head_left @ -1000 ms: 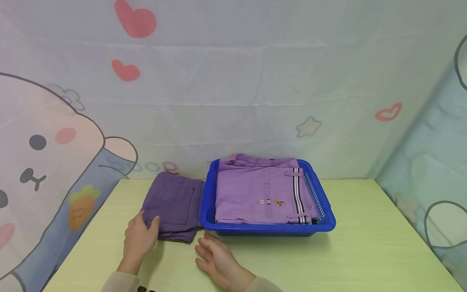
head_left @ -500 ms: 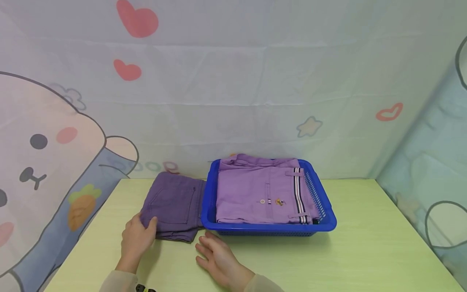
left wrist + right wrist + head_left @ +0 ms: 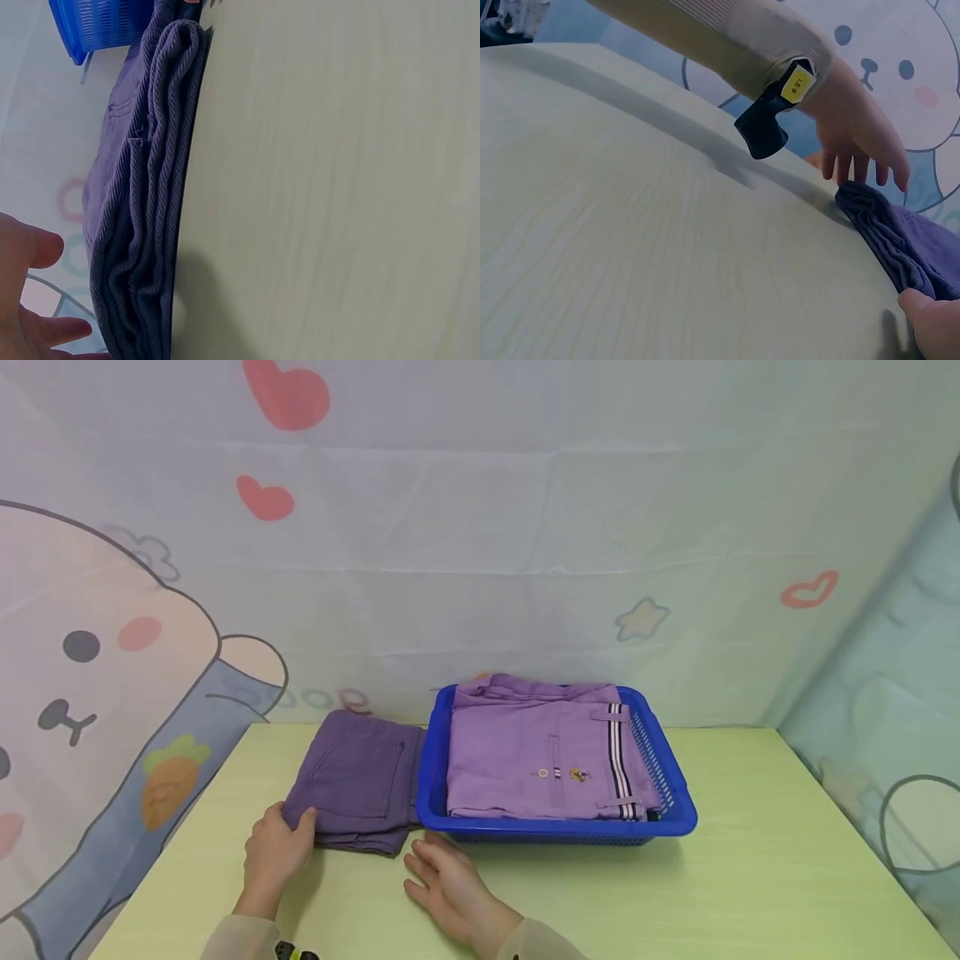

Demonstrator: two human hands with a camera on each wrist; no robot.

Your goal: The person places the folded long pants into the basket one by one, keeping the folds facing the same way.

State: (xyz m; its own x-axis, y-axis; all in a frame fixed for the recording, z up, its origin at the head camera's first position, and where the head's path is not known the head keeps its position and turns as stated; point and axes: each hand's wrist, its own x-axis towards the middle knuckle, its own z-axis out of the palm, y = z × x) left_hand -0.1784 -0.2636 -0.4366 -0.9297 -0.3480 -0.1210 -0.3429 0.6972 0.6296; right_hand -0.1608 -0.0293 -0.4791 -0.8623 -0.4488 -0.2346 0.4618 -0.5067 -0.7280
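Note:
A folded pair of dark purple trousers (image 3: 356, 777) lies on the table, its right end against or under the left side of a blue basket (image 3: 555, 830). My left hand (image 3: 276, 852) is at the trousers' near left corner, its thumb spread away from its fingers. In the left wrist view the folded layers (image 3: 150, 187) show edge-on, with the thumb (image 3: 45, 247) clear of the cloth. Whether the fingertips touch it is hard to tell. My right hand (image 3: 456, 893) sits by the basket's near left corner, fingers loosely bent, holding nothing.
Lighter purple folded trousers (image 3: 517, 760) with a striped waistband fill the basket. The pale yellow-green table (image 3: 735, 860) reaches its right edge beyond. A printed cloth backdrop (image 3: 480, 527) hangs right behind the table. A black wrist strap device (image 3: 769, 124) sits on the left wrist.
My left hand has drifted slightly left, uncovering more of the dark trousers' near left corner. The right hand stays put. The head view has shifted a little.

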